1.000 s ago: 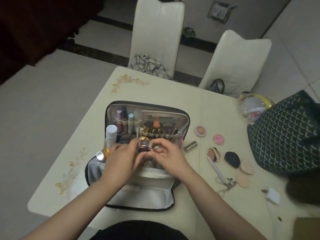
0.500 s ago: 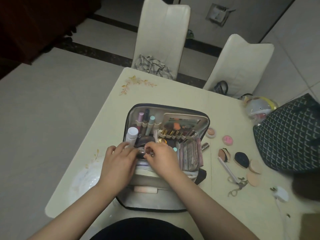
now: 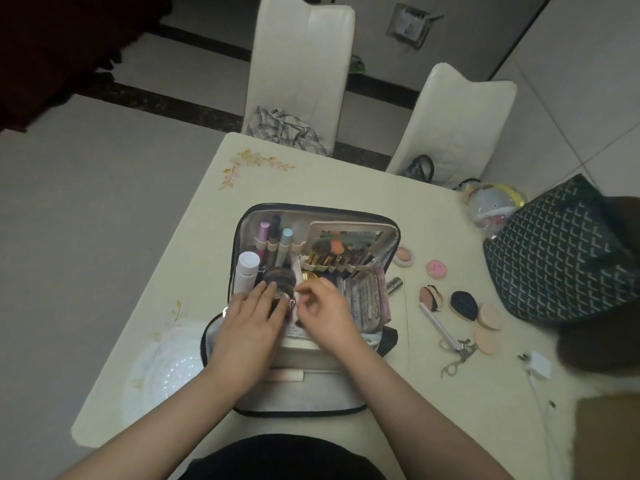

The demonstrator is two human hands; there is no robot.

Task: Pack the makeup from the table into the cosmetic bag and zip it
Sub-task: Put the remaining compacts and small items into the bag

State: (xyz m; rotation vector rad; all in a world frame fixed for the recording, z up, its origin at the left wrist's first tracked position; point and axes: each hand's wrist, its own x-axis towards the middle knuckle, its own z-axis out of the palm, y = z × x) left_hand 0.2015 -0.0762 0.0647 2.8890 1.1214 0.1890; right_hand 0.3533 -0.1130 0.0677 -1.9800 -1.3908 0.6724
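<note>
At the centre of the cream bench [image 3: 311,174] stands the open grey zip-round cosmetic bag [image 3: 313,389], already crowded with tubes, brushes and a white bottle [image 3: 247,271]. Left hand [image 3: 247,325] lies with straight fingers on a dark round jar [image 3: 278,280] inside; right hand [image 3: 323,315] has curled fingers, and I cannot tell what they pinch. Toward three o'clock, loose makeup waits: two pink compacts [image 3: 436,269], puff sponges [image 3: 488,315], a metal eyelash curler [image 3: 457,355]. Packing looks roughly half done; zipping is not yet begun.
</note>
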